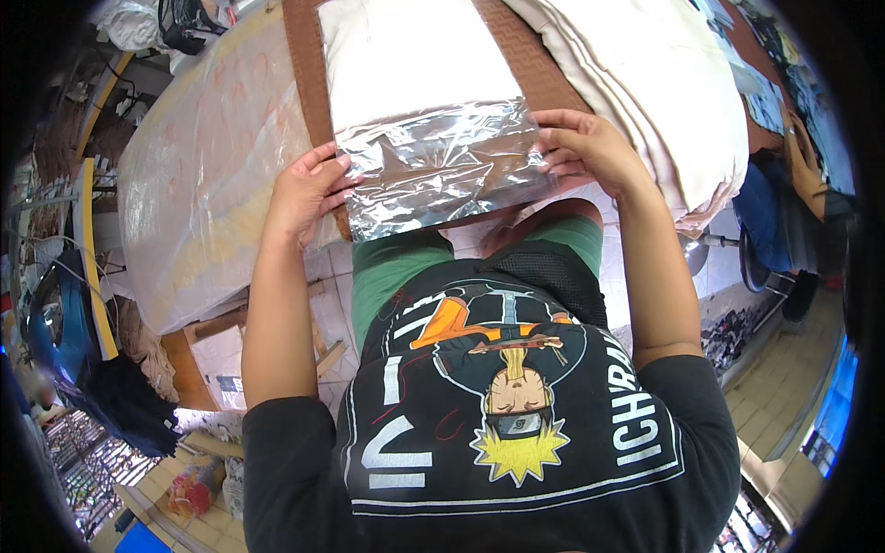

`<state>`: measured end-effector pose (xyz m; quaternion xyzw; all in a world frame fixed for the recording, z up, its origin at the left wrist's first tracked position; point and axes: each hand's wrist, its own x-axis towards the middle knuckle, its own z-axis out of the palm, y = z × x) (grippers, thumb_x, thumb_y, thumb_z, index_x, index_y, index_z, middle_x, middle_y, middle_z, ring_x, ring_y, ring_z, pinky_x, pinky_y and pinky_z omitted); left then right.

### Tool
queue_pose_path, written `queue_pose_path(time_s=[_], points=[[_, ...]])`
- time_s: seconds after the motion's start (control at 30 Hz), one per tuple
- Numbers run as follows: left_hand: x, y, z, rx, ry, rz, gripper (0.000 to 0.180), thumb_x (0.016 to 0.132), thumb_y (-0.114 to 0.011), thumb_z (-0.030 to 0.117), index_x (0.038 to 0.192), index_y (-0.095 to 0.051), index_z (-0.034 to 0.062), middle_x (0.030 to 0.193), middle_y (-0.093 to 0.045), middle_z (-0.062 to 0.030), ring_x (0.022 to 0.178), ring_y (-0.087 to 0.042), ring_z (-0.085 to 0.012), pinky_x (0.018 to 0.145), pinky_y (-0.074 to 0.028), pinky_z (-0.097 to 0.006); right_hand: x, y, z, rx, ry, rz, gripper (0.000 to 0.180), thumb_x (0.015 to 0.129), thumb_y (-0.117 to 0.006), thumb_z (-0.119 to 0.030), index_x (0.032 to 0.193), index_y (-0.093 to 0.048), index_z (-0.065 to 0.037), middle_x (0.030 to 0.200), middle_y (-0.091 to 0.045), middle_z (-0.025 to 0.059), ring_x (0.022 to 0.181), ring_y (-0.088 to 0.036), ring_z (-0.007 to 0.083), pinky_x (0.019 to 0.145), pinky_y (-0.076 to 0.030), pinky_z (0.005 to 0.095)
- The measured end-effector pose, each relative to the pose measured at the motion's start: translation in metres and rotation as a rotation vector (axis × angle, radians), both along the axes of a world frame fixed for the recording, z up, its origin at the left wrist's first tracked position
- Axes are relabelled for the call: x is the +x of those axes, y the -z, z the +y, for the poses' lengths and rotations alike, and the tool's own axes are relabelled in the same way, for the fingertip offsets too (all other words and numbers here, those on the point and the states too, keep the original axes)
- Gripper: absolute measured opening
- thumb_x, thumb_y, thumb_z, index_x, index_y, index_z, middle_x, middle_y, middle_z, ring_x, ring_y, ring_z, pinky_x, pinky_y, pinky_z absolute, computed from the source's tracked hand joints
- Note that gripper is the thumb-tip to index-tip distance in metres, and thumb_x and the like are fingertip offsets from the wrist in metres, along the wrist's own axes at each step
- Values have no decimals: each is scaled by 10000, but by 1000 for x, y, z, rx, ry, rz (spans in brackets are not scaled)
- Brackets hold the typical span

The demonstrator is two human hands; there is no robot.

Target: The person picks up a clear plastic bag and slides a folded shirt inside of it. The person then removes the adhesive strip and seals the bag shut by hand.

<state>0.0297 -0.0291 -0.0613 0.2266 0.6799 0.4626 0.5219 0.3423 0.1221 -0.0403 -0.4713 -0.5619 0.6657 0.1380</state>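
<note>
In front of me lies a flat white folded cloth point(415, 64), its near end meeting a shiny clear plastic bag point(442, 175). The wrinkled plastic reaches past the table's front edge toward my lap. My left hand point(312, 192) pinches the bag's left edge between thumb and fingers. On the opposite side, my right hand point(590, 152) grips the right edge, with its fingers partly behind the film. I cannot tell how far the cloth extends inside the bag.
A brown textured tabletop point(306, 64) shows between the piles. Cream folded fabric point(659, 92) is stacked to the right, and a large plastic-wrapped bundle point(212, 166) fills the left. At the far right, another person's hand point(804, 166) is near blue cloth.
</note>
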Motion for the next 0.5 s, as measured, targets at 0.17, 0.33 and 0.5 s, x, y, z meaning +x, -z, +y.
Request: queue_pose_path(time_s=[0.17, 0.33, 0.5], points=[[-3, -3, -13, 5, -13, -38, 396, 884, -624, 219, 1225, -519, 47, 991, -647, -34, 869, -645, -103, 676, -517, -201, 1, 0, -2, -25, 13, 13, 335, 866, -596, -170, 1153, -562, -2, 873, -651, 59, 670, -640, 97, 616, -520, 190], [0, -10, -14, 137, -37, 757, 317, 838, -671, 220, 1102, -629, 49, 984, -646, -45, 810, -605, -134, 701, -475, -251, 5, 0, 0, 18, -16, -11, 338, 875, -595, -198, 1149, -564, -3, 865, -649, 62, 654, -648, 102, 585, -518, 187], [30, -33, -13, 477, 301, 1099, 265, 816, -645, 118, 1078, -639, 79, 1057, -626, -67, 976, -575, -222, 844, -454, -322, 4, -4, -5, 33, -35, -40, 328, 885, -584, -206, 1146, -567, -8, 837, -651, 61, 647, -639, 91, 569, -502, 183]])
